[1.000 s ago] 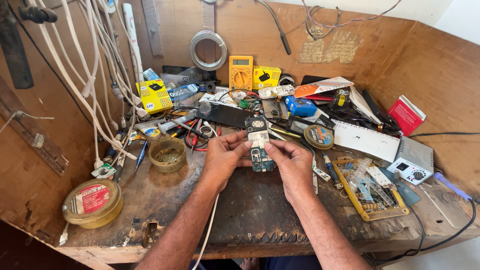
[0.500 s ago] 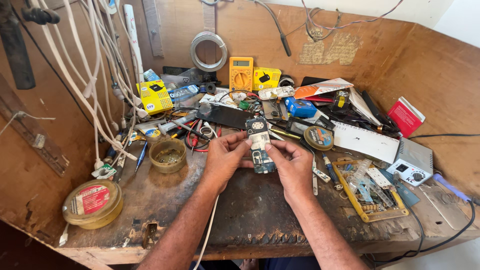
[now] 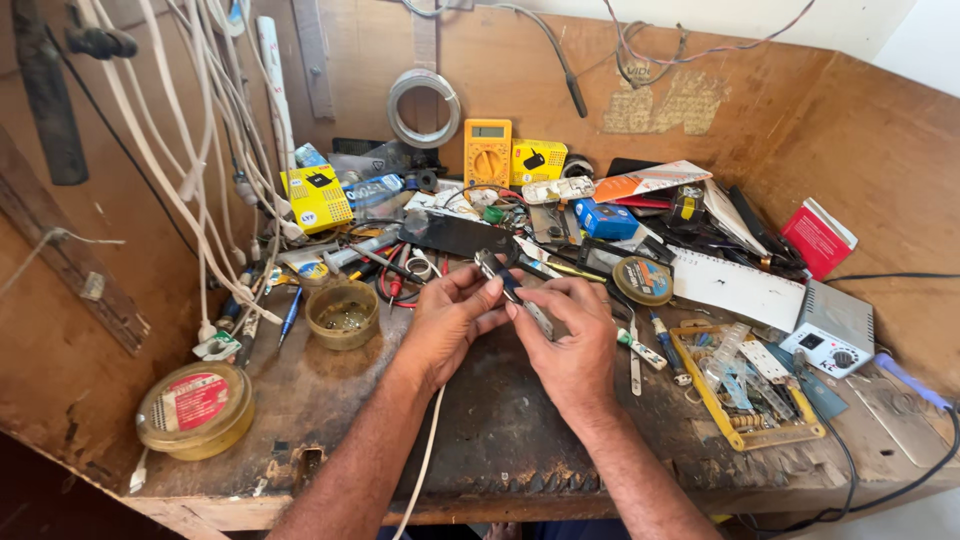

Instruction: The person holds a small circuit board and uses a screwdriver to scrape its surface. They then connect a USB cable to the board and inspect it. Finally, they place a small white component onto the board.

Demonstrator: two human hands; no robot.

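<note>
Over the middle of a worn wooden workbench (image 3: pixel 330 420) both hands grip one small opened phone-like device (image 3: pixel 512 290) with a dark circuit side, turned nearly edge-on to the camera. My left hand (image 3: pixel 450 315) pinches its upper end with thumb and fingers. My right hand (image 3: pixel 570 340) holds its lower end from the right. A white cable (image 3: pixel 425 465) runs under my left forearm towards the bench's front edge.
Behind the hands lies dense clutter: a yellow multimeter (image 3: pixel 487 152), yellow boxes (image 3: pixel 316 197), a black slab (image 3: pixel 455 235), a solder reel (image 3: pixel 642 280). An open brass tin (image 3: pixel 342 313) and a lidded tin (image 3: pixel 195 410) sit left. A yellow parts tray (image 3: pixel 745 395) and grey box (image 3: pixel 832 328) sit right.
The device, earlier held flat with its circuit side up, is now turned nearly edge-on between both hands. The hands stayed over the same spot.
</note>
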